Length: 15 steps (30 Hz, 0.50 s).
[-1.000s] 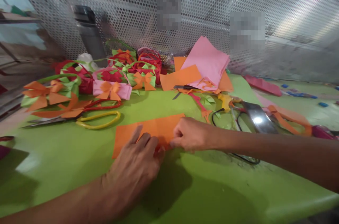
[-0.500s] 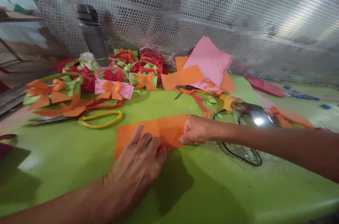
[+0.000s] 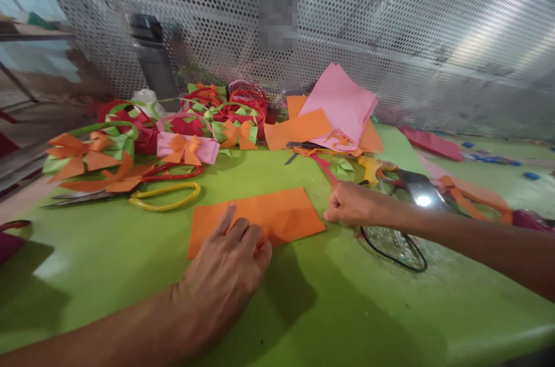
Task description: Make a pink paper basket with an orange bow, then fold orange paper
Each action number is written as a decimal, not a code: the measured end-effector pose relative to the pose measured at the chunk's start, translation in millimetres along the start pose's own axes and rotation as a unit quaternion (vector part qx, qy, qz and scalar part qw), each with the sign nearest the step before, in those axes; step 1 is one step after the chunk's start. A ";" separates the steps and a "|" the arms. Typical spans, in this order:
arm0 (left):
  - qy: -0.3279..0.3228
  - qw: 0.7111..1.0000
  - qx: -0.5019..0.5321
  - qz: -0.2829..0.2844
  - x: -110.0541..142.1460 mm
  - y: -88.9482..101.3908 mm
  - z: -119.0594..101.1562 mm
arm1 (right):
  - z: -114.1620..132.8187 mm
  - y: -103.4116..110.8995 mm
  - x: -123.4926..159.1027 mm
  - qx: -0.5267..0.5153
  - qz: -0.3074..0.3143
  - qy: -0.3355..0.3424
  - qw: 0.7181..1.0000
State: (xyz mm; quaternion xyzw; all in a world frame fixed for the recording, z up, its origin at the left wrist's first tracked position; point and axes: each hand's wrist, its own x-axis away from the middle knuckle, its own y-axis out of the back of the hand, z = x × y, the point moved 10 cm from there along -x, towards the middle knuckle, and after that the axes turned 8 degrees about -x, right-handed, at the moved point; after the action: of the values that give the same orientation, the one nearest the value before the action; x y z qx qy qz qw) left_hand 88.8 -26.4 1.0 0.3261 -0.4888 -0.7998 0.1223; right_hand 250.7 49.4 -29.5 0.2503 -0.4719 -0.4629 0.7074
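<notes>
A rectangular sheet of orange paper [image 3: 286, 208] lies flat on the green table in front of me. My left hand [image 3: 225, 274] rests over its left half, index finger stretched out on the paper and the other fingers loosely bent. Just beyond the paper's right edge is my right hand [image 3: 351, 203], closed in a fist, with nothing visible in it and apart from the sheet. Behind the paper, to the left, lie scissors [image 3: 165, 198] with yellow and red handles.
Small paper bags with orange bows [image 3: 186, 147] stand at the back left, before a dark bottle [image 3: 154, 63]. Pink paper sheets [image 3: 340, 101] lie at the back. A yellow glue gun [image 3: 370, 169], a phone [image 3: 420, 189] and a black cord [image 3: 392, 254] lie around my right forearm.
My right hand has moved right, off the orange paper, uncovering its right end. My left hand stays in place on the sheet.
</notes>
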 end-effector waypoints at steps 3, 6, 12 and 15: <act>-0.001 1.000 -0.002 -0.019 -0.9 2.5 -0.8 | 28.0 -9.1 0.7 -0.011 -0.019 0.048 0.999; 0.008 1.000 -0.005 -0.023 -1.5 1.1 -0.4 | 62.5 -36.0 1.5 -0.044 0.029 0.105 0.993; 0.022 0.999 0.004 -0.039 -1.1 2.5 1.0 | 75.6 -53.0 -4.1 -0.036 0.075 0.072 0.994; 0.009 0.999 0.002 -0.048 -1.1 5.7 -0.2 | 67.1 -50.5 -4.7 -0.041 0.090 0.053 0.994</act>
State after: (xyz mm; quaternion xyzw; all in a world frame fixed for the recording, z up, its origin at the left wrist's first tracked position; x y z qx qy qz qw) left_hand 89.0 -28.7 6.3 0.3565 -0.4730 -0.8009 0.0878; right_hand 168.7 36.6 -42.7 0.2019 -0.4347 -0.4027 0.7798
